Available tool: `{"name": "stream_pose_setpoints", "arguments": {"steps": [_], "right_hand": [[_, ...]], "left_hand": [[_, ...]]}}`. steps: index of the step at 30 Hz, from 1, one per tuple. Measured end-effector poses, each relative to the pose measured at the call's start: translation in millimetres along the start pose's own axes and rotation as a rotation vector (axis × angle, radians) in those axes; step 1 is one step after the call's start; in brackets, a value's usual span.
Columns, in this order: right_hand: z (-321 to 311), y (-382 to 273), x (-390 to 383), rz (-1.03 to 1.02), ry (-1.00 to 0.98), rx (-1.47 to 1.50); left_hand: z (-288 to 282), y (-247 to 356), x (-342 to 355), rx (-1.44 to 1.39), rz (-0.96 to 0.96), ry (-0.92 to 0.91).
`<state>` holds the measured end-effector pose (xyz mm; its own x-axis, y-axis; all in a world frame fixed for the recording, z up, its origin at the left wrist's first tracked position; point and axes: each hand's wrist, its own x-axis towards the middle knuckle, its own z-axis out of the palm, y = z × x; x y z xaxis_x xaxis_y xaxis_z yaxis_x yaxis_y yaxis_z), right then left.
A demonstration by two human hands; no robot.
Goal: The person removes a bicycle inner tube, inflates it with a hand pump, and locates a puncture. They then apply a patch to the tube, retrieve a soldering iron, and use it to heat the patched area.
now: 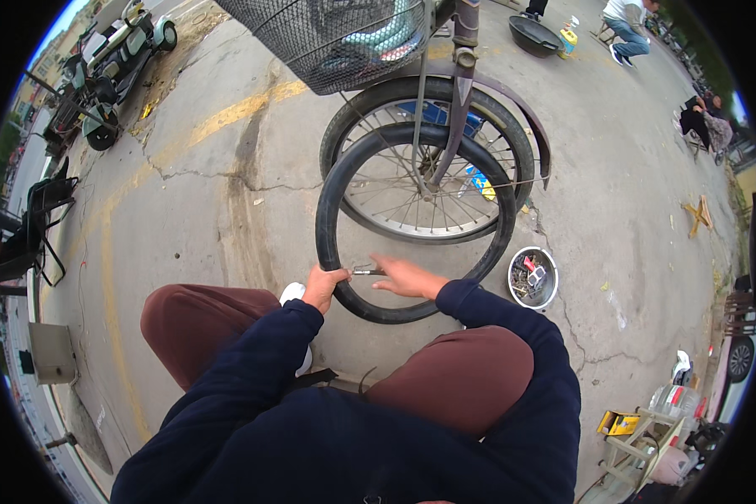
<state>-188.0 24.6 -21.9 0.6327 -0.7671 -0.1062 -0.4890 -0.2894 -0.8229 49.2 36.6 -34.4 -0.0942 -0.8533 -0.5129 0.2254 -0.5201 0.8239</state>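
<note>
Black ring-shaped rubber tube [328,227]: left hand [322,288] clasps it, ring extending rightward from grip; right hand [409,277], fingers parted, nearby.

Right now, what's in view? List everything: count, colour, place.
inner tube: one, black, centre
metal fitting: one, silver, between hands
bicycle wheel: one, dark-tyred, behind tube
basket: one, black, top
bowl of parts: one, silvery, right
basin: one, black, top right
spray bottle: one, yellowish, beside basin
chair: one, black, far left
vehicles: several, mixed, upper left
box: one, yellow, lower right
people: at least three, varied clothes, upper right
legs: two, maroon-trousered, below
left hand: one, blue-sleeved, on tube
right hand: one, blue-sleeved, beside fitting
</note>
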Motion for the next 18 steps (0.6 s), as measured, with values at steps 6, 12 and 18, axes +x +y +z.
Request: {"name": "stream_pose_setpoints", "arguments": {"steps": [6,12,18], "right_hand": [[15,-6,18,-0.019,0.007,-0.059],[-34,3,-24,-0.012,0.351,-0.066],[-125,-30,-128,0.139,0.736,0.208]], "left_hand": [[-8,14,4,0.022,-0.05,-0.028],[-35,14,31,-0.014,-0.006,-0.087],[-39,-9,39,-0.122,-0.015,0.006]]}}
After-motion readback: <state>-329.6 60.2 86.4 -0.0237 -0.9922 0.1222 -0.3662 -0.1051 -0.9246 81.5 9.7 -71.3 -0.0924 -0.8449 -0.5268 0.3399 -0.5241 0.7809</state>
